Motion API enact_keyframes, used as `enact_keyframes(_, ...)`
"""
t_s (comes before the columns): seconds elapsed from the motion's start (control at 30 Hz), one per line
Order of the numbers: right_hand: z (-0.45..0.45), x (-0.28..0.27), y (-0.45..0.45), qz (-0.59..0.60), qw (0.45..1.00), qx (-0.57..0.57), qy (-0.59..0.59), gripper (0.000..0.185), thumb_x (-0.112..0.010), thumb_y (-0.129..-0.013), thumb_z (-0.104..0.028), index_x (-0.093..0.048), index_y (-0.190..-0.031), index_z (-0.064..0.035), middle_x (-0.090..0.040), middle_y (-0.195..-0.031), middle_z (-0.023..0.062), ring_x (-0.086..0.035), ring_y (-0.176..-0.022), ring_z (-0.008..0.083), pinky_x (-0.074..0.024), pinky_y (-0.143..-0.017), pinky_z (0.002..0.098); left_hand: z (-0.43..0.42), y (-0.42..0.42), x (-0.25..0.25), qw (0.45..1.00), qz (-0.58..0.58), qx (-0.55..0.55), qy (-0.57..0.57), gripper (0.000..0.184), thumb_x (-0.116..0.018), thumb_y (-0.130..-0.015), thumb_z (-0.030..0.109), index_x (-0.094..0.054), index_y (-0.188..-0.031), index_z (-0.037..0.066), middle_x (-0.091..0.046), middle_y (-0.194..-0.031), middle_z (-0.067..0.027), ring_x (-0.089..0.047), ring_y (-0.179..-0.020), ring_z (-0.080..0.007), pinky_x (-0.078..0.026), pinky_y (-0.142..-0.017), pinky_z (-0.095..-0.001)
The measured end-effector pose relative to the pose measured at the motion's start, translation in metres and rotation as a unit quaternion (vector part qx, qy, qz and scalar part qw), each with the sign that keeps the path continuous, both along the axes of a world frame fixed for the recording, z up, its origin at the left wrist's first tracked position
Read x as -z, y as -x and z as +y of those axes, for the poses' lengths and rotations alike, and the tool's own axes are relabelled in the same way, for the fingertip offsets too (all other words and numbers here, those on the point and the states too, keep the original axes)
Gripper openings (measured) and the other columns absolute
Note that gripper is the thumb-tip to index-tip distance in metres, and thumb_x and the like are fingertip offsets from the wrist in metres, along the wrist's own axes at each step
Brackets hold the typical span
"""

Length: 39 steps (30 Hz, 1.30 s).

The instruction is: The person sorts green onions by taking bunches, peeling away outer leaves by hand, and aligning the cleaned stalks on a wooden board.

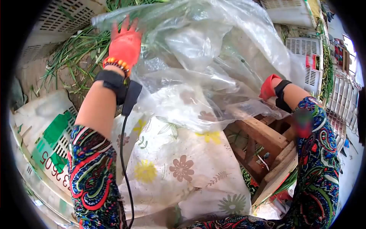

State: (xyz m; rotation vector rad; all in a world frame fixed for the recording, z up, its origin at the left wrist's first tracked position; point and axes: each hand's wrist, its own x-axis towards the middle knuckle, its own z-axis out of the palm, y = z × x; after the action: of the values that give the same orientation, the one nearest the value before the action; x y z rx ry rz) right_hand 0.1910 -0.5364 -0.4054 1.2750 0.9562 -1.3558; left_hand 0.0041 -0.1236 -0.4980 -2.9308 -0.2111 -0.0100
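A large sheet of clear plastic (194, 42) spreads, crumpled, over the upper middle of the view. At its left edge lies my left hand (125, 44) in a red glove, palm down, fingers spread. My right hand (269, 87), also in a red glove, is at the right part of the sheet with its fingers bent inward; the fingertips are hidden, and the plastic gathers beside them. Below the sheet is a white cloth with printed flowers (183, 168), partly under the plastic.
A wooden frame (263, 133) stands at the right of the cloth. White crates are at the lower left (49, 141), upper left (63, 19) and upper right (303, 45). Green stalks (82, 49) lie on the floor at the left.
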Motion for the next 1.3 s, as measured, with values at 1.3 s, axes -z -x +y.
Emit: enact_keyframes(1.3, 0.024, -0.277, 0.051, -0.118, 0.781, 0.29, -0.54, 0.042, -0.048, -0.082, -0.039, -0.054, -0.115, -0.0141, -0.057, -0.109, 0.0125, -0.052, -0.101, 0.0277, -0.0401, -0.087, 0.0331, -0.079, 0.212, -0.346, 0.918, 0.001, -0.079, 0.388, 0.033, -0.048, -0.078, 0.002, -0.056, -0.11, 0.006, -0.059, -0.106, -0.0113, -0.055, -0.1, -0.0271, -0.03, -0.099, -0.0419)
